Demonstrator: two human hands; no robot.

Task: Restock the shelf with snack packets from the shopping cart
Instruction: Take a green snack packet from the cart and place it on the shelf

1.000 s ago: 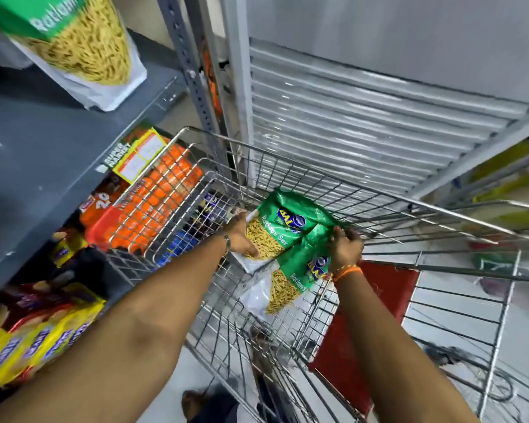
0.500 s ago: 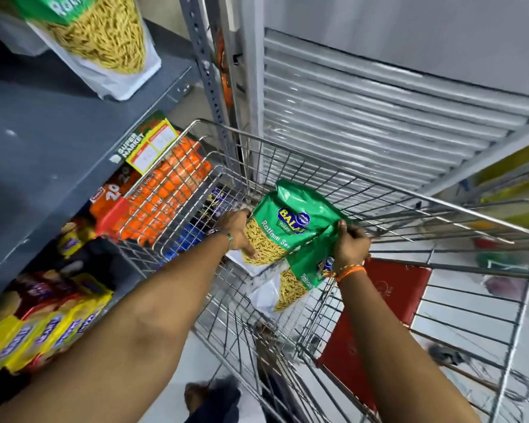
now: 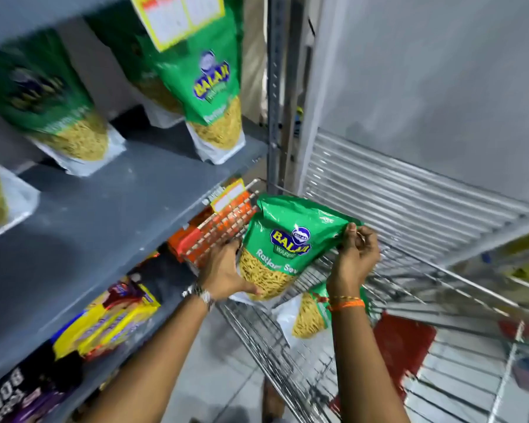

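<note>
- Shelf (image 3: pixel 129 209) at nine o'clock carries standing packets (image 3: pixel 214 96).
- Shopping cart (image 3: pixel 440 300) at four o'clock, just beside the shelf.
- Another packet (image 3: pixel 307 319) lies in the cart.

I have lifted the green snack packet (image 3: pixel 283 242) up out of the shopping cart (image 3: pixel 409 288); it was low inside the basket, and now it is above the rim, near the grey shelf (image 3: pixel 110 209). My left hand (image 3: pixel 226 271) has slid under its lower left side. My right hand (image 3: pixel 356 254) now pinches its top right corner. A second packet (image 3: pixel 310 315) lies uncovered below.
</note>
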